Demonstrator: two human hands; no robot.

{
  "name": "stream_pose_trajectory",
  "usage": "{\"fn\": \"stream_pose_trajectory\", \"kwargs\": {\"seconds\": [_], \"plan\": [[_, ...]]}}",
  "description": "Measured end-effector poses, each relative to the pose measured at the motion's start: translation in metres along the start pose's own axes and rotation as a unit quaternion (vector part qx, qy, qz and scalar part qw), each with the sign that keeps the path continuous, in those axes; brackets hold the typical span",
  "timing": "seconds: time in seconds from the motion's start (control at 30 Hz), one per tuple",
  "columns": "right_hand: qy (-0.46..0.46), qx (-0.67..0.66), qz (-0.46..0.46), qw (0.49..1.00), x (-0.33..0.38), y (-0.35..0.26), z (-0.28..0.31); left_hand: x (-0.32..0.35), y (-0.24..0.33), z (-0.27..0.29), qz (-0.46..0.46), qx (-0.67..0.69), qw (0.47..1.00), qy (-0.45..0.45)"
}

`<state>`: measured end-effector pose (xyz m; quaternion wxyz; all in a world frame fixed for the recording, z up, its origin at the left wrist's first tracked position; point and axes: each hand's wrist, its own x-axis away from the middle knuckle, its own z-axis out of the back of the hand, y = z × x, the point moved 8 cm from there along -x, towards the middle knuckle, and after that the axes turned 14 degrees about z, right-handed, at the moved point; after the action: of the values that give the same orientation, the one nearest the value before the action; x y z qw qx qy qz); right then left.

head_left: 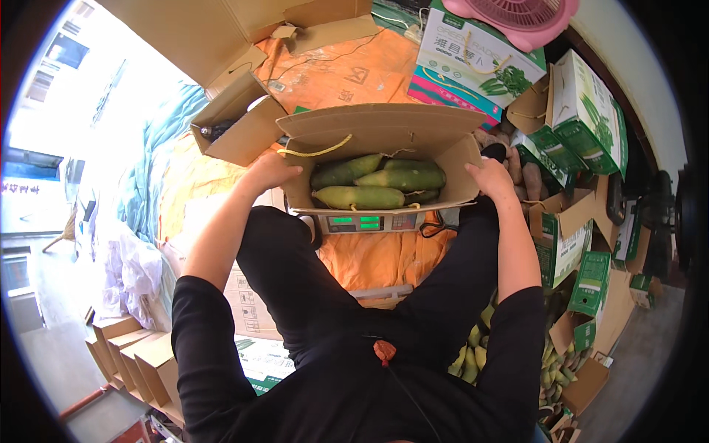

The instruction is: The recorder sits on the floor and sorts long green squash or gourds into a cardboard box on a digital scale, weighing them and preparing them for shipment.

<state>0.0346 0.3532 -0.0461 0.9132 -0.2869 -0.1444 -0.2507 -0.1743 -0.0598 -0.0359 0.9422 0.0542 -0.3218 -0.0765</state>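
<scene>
An open cardboard box (pixel 413 125) stands between my knees with its tall back flap raised. Several large green radishes (pixel 362 197) lie inside it, and a yellow cord handle (pixel 317 151) loops from the flap. Under the box is a digital scale (pixel 369 223) with lit green displays. My left hand (pixel 275 171) is closed on the box's left edge, its fingers partly hidden by the wall. At the right edge, my right hand (pixel 491 179) grips the box, thumb toward the inside and the other fingers mostly hidden behind the side.
Behind the box spreads an orange sheet (pixel 332 70). A smaller open carton (pixel 240 122) lies left of it. Printed cartons (pixel 473 55) stand at the back right, one under a pink fan (pixel 517 18). More green radishes (pixel 473 362) are heaped by my right leg. Folded cartons (pixel 140 358) line the lower left.
</scene>
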Motion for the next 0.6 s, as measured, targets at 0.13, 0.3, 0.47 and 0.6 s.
{"fn": "stream_pose_trajectory", "kwargs": {"seconds": [0.13,0.3,0.47,0.6], "plan": [[0.052,0.062,0.019,0.997,0.005,-0.011,0.007,-0.010,-0.011,-0.007,0.048,-0.037,0.998,0.024],[0.081,0.067,0.055,0.993,0.001,-0.007,0.010,-0.008,-0.016,0.000,0.055,-0.044,0.996,0.052],[0.116,-0.047,0.068,0.990,-0.011,0.000,0.010,0.003,-0.015,0.022,0.011,0.015,0.992,0.123],[0.114,0.001,0.137,0.984,0.000,-0.075,0.037,0.003,-0.048,0.035,0.051,0.010,0.994,0.100]]}}
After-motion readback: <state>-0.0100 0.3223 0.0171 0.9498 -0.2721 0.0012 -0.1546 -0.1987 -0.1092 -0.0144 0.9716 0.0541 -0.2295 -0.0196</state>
